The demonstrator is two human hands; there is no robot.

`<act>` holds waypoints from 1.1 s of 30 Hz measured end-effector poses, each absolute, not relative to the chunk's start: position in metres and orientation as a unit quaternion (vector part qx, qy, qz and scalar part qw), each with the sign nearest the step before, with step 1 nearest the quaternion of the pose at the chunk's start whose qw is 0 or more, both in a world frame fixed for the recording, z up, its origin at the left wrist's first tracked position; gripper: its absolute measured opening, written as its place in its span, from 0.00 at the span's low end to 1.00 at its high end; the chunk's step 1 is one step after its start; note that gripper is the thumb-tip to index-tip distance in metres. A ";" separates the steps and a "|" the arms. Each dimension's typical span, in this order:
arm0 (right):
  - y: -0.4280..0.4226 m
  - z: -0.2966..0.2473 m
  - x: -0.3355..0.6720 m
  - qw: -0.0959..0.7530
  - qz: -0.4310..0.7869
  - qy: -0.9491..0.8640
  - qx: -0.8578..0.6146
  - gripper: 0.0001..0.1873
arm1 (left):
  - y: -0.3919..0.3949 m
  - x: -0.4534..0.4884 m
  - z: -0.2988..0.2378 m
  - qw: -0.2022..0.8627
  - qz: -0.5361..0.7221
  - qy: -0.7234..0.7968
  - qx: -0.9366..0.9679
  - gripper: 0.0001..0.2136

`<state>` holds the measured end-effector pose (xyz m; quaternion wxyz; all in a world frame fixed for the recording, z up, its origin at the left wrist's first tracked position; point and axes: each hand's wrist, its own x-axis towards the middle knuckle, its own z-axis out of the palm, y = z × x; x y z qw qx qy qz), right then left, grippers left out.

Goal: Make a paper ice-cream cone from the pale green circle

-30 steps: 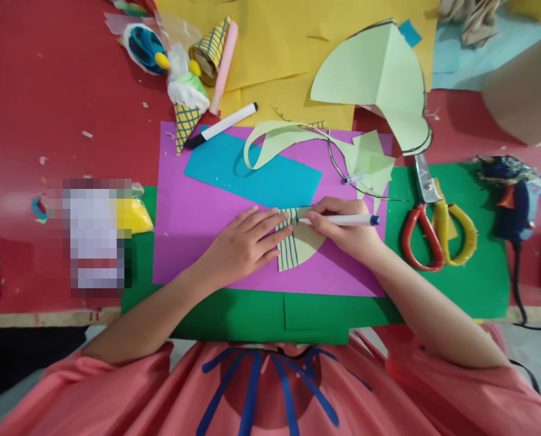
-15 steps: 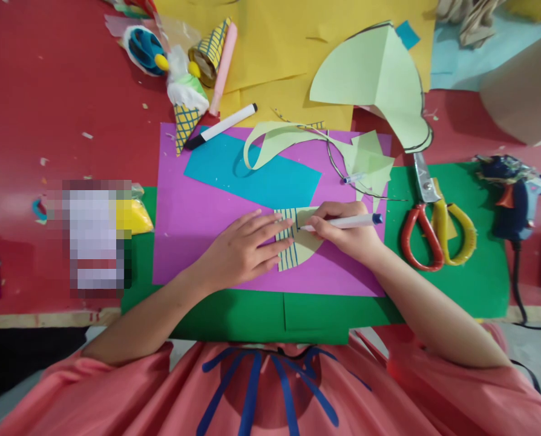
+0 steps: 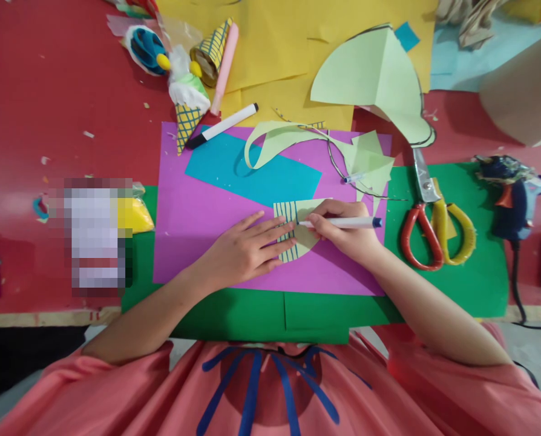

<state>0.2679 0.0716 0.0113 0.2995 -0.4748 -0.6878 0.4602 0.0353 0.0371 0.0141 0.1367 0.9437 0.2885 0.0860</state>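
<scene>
A pale green paper piece (image 3: 305,241) with several dark blue stripes on its left part lies on a purple sheet (image 3: 198,230). My left hand (image 3: 247,245) rests flat with fingers spread, its fingertips on the striped part. In my right hand (image 3: 345,230) is a white marker (image 3: 354,223) with a blue end, and its tip meets the paper right of the stripes. The right fingers cover part of the paper. Just beyond lie a blue paper piece (image 3: 252,166) and pale green paper offcuts (image 3: 373,160).
Scissors (image 3: 422,224) with red and yellow handles lie to the right, and a glue gun (image 3: 518,203) farther right. Another marker (image 3: 225,125), a pink stick (image 3: 225,66) and a paper ice cream cone (image 3: 187,124) sit at the back left. A folded pale green sheet (image 3: 365,72) stands behind.
The striped paper has shifted slightly away from me and tilted a little. The marker tip has moved slightly toward the far side, along a stripe. My left hand has barely moved.
</scene>
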 end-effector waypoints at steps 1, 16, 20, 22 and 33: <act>0.072 0.011 0.268 0.297 0.459 -0.687 -0.479 0.11 | 0.037 0.036 0.014 0.137 0.087 0.290 0.943 0.17; 0.073 0.013 0.267 0.268 0.470 -0.705 -0.458 0.13 | 0.037 0.036 0.015 0.158 0.108 0.304 0.933 0.16; 0.074 0.015 0.269 0.265 0.492 -0.688 -0.463 0.13 | 0.037 0.035 0.014 0.161 0.105 0.306 0.932 0.16; 0.073 0.016 0.270 0.290 0.507 -0.657 -0.477 0.12 | 0.037 0.035 0.014 0.159 0.103 0.305 0.933 0.18; 0.068 0.013 0.270 0.303 0.496 -0.653 -0.486 0.11 | 0.038 0.034 0.010 0.158 0.083 0.326 0.929 0.18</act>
